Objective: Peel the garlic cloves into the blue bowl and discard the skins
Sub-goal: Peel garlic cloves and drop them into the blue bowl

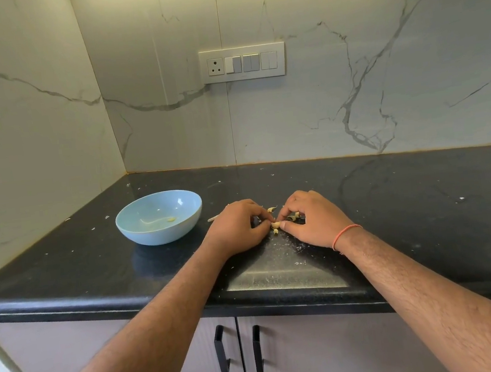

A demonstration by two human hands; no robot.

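Close to the front edge of the black worktop (394, 198), the left hand (237, 228) and the right hand (313, 220) both pinch one small garlic clove (275, 224) with curled fingers; it looks light, hard and a bit slippery, so hold its ends and pull the thin, papery skin. Loose skins (292, 217) lie just by the right hand; the blue bowl (159, 217) sits farther back on the left, near the wall corner, with lots of room on the right.

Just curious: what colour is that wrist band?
Orange-pink, a thin band; seen in the head view.
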